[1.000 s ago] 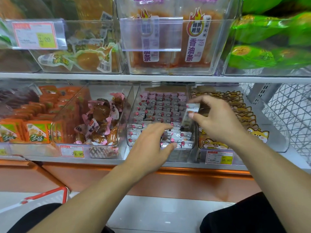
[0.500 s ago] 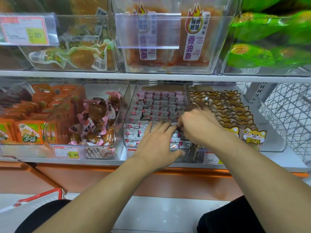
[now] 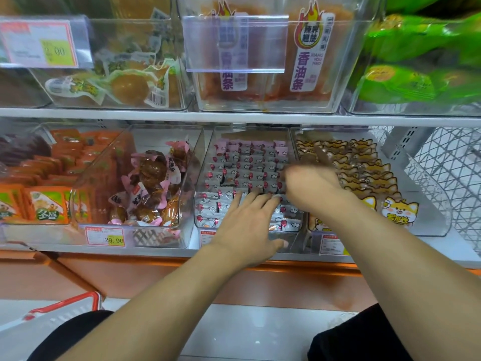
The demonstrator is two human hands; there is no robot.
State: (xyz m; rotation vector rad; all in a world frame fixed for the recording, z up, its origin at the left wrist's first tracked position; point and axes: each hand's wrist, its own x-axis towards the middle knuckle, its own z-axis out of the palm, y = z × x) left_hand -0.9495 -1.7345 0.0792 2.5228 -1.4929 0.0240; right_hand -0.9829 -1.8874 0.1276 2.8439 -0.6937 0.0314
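A clear plastic bin (image 3: pixel 206 162) on the lower shelf holds rows of small pink-and-white candy packets (image 3: pixel 250 165). My left hand (image 3: pixel 247 225) reaches over the bin's front wall, fingers straight and spread, their tips resting on the front rows of packets. My right hand (image 3: pixel 309 186) is blurred and hovers low over the right side of the same bin, knuckles up. Its fingers point down into the packets and are hidden, so I cannot tell whether it holds one.
Neighbouring clear bins hold brown snacks in pink wrappers (image 3: pixel 153 183), orange packets (image 3: pixel 49 201) and fox-faced packets (image 3: pixel 364 173). An upper shelf (image 3: pixel 234 117) carries more bins. A wire mesh panel (image 3: pixel 447 173) stands at the right, and a red-rimmed basket (image 3: pixel 65 306) sits at lower left.
My right hand, which held one packet raised above the bin a second ago, has come down into the right side of the bin. My left hand stayed on the front rows.
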